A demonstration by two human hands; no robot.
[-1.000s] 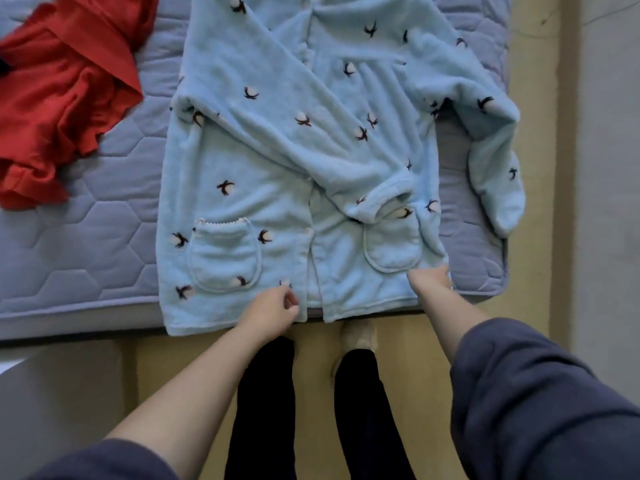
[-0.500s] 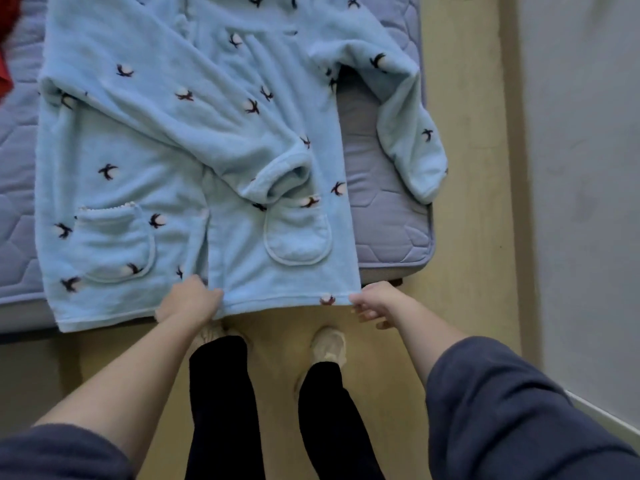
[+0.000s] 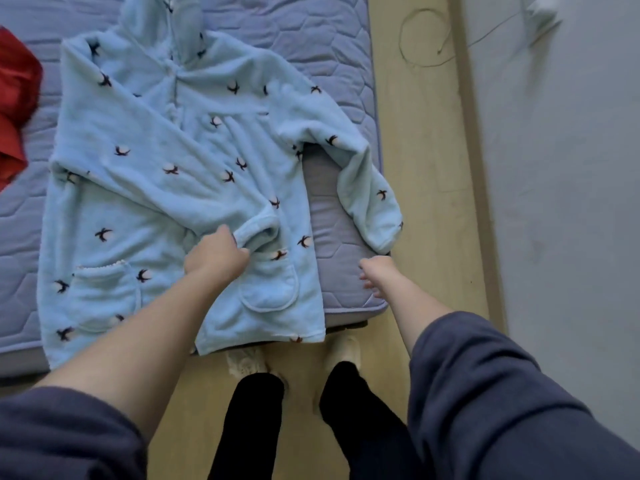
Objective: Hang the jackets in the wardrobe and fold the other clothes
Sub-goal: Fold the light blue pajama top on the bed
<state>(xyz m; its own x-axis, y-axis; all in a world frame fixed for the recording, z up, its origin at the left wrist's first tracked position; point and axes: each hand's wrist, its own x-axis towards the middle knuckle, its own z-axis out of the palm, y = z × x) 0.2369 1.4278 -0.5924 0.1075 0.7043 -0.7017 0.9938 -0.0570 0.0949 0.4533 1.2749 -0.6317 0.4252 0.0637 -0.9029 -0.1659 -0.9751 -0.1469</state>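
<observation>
Blue fleece robe (image 3: 145, 188) flat on mattress (image 3: 311, 36), hem at 6 o'clock. My left hand (image 3: 216, 254) pinches the crossed sleeve's cuff (image 3: 258, 233). My right hand (image 3: 375, 275) is spread, empty, just under the loose sleeve (image 3: 374, 209) at 3 o'clock. Best to draw the cuff taut and lay it square (no bunching). No label or writing readable.

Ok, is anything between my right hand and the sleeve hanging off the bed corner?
Nothing visible. The right hand is open just short of the loose sleeve, with only bare mattress between them. The left hand grips the other sleeve's cuff.
</observation>
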